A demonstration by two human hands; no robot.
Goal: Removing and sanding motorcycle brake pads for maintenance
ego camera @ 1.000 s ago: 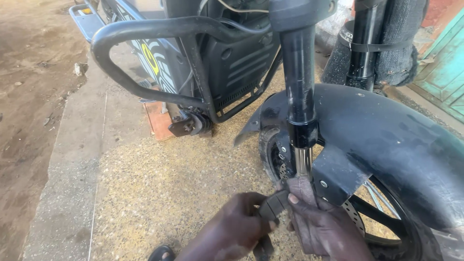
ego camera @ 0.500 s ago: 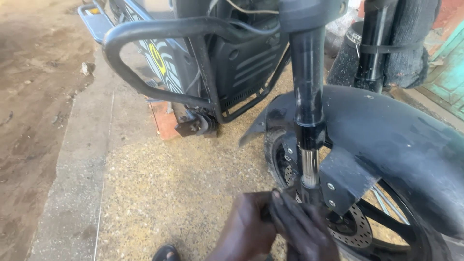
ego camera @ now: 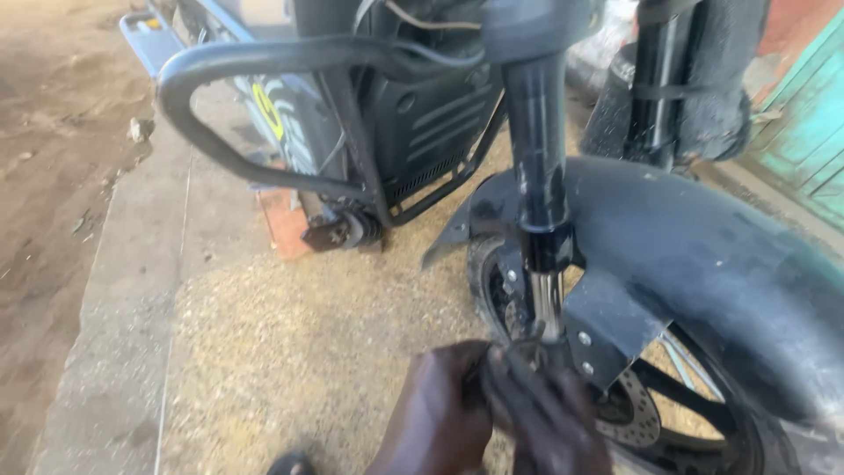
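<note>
Where the fork leg meets the wheel: both hands work low at the front of a black motorcycle.
Left hand (ego camera: 440, 413): curled around the bottom of the fork leg (ego camera: 541, 189); blur hides its fingertips.
Right hand (ego camera: 549, 418): wrapped on the same spot; whether it clamps anything smaller, cannot tell.
Fork leg: upright, rigid metal, likely greasy; best gripped low, near the axle.
Nearby: mudguard (ego camera: 703, 255), brake disc (ego camera: 637, 418), crash bar (ego camera: 264, 62).

Roadside repair yard: motorbike (ego camera: 615, 264) on dirt ground (ego camera: 290, 352).
</note>
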